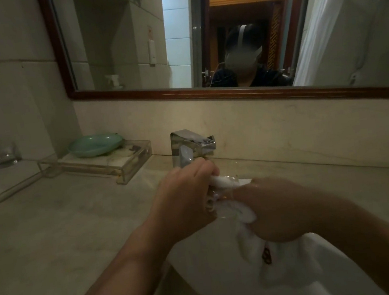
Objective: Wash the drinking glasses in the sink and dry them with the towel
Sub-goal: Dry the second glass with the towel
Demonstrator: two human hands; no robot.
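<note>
Both forearms reach over the sink (pixel 204 287), where the left hand (pixel 189 196) curls round a drinking glass (pixel 227 191) and the right hand (pixel 276 213) grips the white towel (pixel 253 247) bunched against it; I would turn the glass slowly and hold it firmly.

Faucet (pixel 189 145) polished chrome metal; towel (pixel 249 235) white cloth; tray (pixel 127 162) clear plastic; counter (pixel 53 236) matt stone.

Left hand (pixel 187 196) gripping glass (pixel 229 193), right hand (pixel 276 210) clutching towel (pixel 251 247), over sink (pixel 214 285)
</note>
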